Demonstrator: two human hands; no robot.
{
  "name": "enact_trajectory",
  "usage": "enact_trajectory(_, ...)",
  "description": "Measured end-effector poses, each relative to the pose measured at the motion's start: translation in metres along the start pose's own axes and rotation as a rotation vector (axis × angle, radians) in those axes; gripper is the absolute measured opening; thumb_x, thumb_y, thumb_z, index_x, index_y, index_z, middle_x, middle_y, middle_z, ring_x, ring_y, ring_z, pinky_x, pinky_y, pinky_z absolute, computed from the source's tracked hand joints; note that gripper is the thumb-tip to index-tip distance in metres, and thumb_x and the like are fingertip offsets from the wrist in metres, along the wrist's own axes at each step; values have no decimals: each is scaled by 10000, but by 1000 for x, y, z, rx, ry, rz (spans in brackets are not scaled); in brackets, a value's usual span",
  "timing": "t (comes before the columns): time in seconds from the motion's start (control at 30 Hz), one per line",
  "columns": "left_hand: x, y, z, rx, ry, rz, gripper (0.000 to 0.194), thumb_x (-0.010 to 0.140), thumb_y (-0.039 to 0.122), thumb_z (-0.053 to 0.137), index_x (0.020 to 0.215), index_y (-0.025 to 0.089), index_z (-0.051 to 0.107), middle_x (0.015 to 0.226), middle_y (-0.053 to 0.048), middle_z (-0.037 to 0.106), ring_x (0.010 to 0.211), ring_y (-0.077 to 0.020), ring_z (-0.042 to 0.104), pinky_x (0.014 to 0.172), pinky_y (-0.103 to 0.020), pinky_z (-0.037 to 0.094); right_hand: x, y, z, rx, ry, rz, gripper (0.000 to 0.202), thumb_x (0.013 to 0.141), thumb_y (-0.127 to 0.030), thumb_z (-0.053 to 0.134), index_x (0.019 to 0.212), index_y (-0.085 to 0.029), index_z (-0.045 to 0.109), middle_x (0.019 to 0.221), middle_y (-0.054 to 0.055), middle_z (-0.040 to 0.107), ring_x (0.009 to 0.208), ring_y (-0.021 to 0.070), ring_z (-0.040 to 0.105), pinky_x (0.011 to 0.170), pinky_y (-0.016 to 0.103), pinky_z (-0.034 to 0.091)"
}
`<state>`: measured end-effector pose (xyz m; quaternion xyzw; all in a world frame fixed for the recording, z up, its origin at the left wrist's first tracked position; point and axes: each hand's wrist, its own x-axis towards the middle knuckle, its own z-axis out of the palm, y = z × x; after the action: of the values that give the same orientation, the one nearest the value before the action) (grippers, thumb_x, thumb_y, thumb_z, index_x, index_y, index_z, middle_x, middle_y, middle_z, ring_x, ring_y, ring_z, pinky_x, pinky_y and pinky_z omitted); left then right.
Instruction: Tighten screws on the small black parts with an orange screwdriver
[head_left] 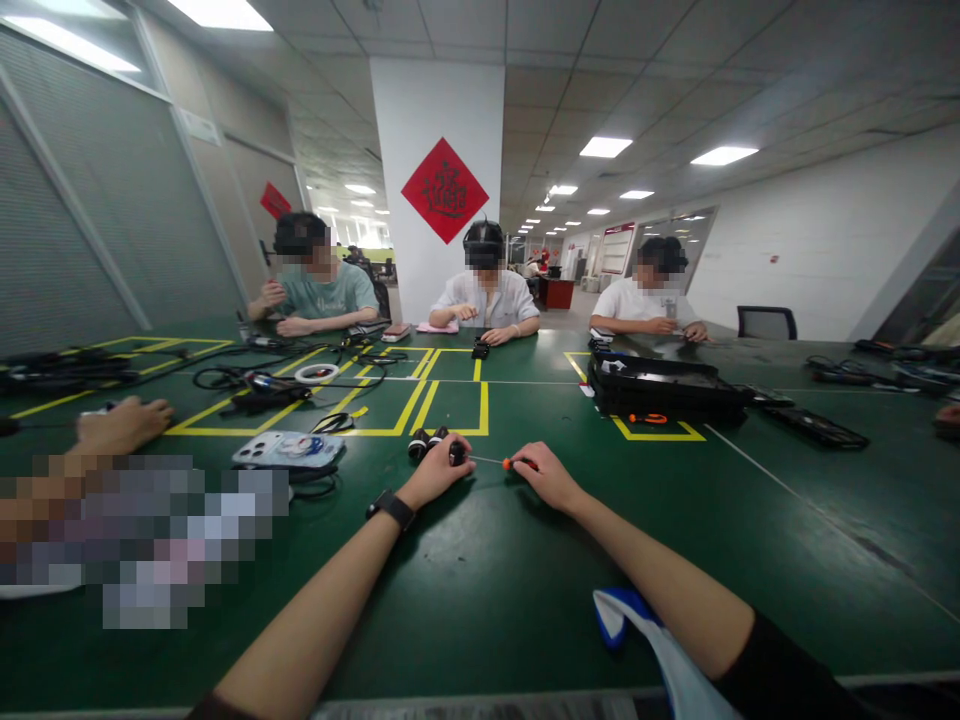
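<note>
My right hand (551, 478) is closed around the handle of a screwdriver (509, 464) with orange and black colouring. Its thin metal shaft points left, toward my left hand (433, 476). Between the fingers of that hand is a small black rounded part (457, 453), and the shaft's tip reaches it or ends right beside it; which one is too small to tell. Just behind my left hand lie black round pieces with pale rims (418, 445), partly hidden by the fingers. A dark watch (391, 509) is on my left wrist.
A phone in a patterned case (289, 449) lies to the left, near another person's hand (124, 427). Cables (259, 383) spread beyond it. A black open case (667, 385) and an orange-handled tool (647, 419) lie at right. White-blue material (637, 620) is near my right forearm. Three people sit opposite.
</note>
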<state>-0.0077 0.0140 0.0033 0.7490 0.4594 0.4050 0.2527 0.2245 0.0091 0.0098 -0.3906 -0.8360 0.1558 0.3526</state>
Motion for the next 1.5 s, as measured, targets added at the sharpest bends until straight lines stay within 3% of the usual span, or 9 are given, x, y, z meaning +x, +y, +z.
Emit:
enact_trajectory(0.3, 0, 1, -1, -10, -11, -16, 237, 679, 273, 602, 874, 175, 511, 765, 8, 569, 720, -135, 547, 704, -281, 438, -2, 3, -1, 80, 6, 12, 181, 687, -186, 638, 861, -179, 588, 871, 17, 590, 826, 158, 524, 763, 290, 405)
enact_trajectory(0.47, -1, 3, -2, -10, -5, -22, 240, 674, 280, 607, 871, 173, 520, 756, 9, 571, 712, -136, 548, 703, -286, 439, -2, 1, 0, 95, -6, 3, 146, 789, -207, 534, 924, -181, 583, 893, 31, 581, 859, 157, 518, 791, 299, 400)
enact_trajectory(0.6, 0, 4, -2, -15, -1, -16, 236, 669, 275, 611, 864, 172, 526, 749, 10, 572, 702, -135, 545, 695, -282, 437, -1, 1, 0, 64, -5, -17, 180, 851, -192, 435, 822, -166, 611, 861, 44, 574, 850, 157, 511, 806, 309, 392)
enact_trajectory(0.73, 1, 1, -1, -13, 3, -13, 229, 670, 268, 611, 860, 173, 525, 755, 9, 572, 705, -134, 541, 696, -281, 434, -2, 3, -1, 83, 15, -54, 80, 799, -192, 525, 832, -166, 592, 867, 38, 568, 834, 153, 517, 785, 295, 404)
enact_trajectory(0.87, 2, 0, -1, -34, -10, 0, 233, 672, 262, 611, 866, 174, 518, 746, 14, 569, 690, -127, 538, 690, -276, 435, -3, 2, 0, 98, 1, -30, 209, 715, -223, 633, 904, -172, 562, 897, 28, 569, 834, 156, 525, 763, 286, 416)
enact_trajectory(0.97, 1, -1, -1, -29, -12, 4, 230, 675, 258, 609, 867, 174, 515, 748, 15, 565, 697, -127, 538, 695, -277, 436, -2, 1, 1, 59, -3, -3, 205, 769, -273, 588, 948, -175, 573, 895, 34, 578, 849, 158, 521, 778, 293, 404)
enact_trajectory(1.1, 1, 1, -1, -28, -18, -6, 234, 677, 265, 611, 870, 175, 514, 755, 14, 562, 708, -129, 541, 700, -280, 438, 0, 2, 1, -15, -25, 7, 228, 873, -271, 433, 800, -167, 623, 819, 38, 579, 822, 152, 505, 771, 293, 385)
enact_trajectory(1.33, 0, 5, -2, -41, -15, -26, 230, 679, 266, 608, 869, 175, 514, 738, 17, 553, 690, -124, 532, 687, -276, 441, -2, 4, 0, 67, -20, -9, 106, 798, -240, 537, 855, -168, 589, 864, 32, 573, 816, 151, 519, 766, 293, 405)
enact_trajectory(1.5, 0, 4, -2, -37, -22, -24, 232, 677, 264, 607, 870, 174, 517, 737, 20, 555, 695, -126, 536, 693, -281, 442, -3, 3, 3, 98, 13, 64, 239, 782, -276, 563, 998, -174, 552, 909, 43, 580, 832, 153, 543, 768, 295, 422)
